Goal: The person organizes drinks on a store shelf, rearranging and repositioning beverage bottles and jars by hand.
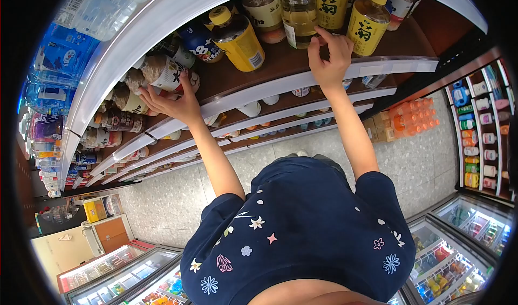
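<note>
Beyond the navy short-sleeved shirt with embroidered flowers [302, 229], the left hand [174, 101] spreads thumb and fingers at the base of a clear bottle with a white, dark-lettered label [166, 74]; I cannot tell whether it grips. The right hand [330, 58], half curled, thumb apart from forefinger, reaches the green-lidded glass jar [297, 22] on the brown shelf [286, 62]; contact is unclear.

Upper left, the left hand [175, 101] is at a white-labelled bottle [162, 72]; right of top centre, the right hand [333, 57] is near a green-lidded jar [298, 20]
</note>
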The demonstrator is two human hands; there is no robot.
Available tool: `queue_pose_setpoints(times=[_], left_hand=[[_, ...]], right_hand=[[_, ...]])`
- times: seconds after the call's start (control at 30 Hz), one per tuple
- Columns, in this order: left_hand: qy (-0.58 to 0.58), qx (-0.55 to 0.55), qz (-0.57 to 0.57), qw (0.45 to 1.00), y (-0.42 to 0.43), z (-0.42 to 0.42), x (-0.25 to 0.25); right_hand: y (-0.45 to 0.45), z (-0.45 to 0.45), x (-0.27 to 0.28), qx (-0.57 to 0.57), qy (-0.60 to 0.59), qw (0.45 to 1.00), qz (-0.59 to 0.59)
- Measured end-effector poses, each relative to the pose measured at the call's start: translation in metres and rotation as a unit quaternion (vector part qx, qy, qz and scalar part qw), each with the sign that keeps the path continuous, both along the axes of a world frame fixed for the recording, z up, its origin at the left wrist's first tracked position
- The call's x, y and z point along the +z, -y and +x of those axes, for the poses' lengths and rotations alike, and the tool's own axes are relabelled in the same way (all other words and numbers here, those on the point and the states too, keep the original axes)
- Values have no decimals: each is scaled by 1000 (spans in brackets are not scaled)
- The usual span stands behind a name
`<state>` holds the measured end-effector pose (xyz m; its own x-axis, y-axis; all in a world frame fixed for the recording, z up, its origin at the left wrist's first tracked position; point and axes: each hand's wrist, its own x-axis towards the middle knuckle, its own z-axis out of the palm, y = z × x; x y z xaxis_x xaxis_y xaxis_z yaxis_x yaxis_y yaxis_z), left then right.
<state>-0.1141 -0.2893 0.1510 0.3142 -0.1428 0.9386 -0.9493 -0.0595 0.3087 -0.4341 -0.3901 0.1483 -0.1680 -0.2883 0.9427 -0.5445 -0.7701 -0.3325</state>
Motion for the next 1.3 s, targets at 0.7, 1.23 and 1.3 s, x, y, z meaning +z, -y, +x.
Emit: queue_pose_setpoints(times=[0.7, 1.23, 1.3], left_hand=[[-3, 0, 1, 1000, 0, 1, -1], [25, -10, 11, 1000, -2, -3, 1], [38, -12, 15, 999, -2, -1, 1]], right_hand=[[-4, 0, 3, 4, 2, 1000, 19], [0, 1, -2, -3, 6, 1000, 12], [0, 1, -2, -5, 9, 1000, 13]])
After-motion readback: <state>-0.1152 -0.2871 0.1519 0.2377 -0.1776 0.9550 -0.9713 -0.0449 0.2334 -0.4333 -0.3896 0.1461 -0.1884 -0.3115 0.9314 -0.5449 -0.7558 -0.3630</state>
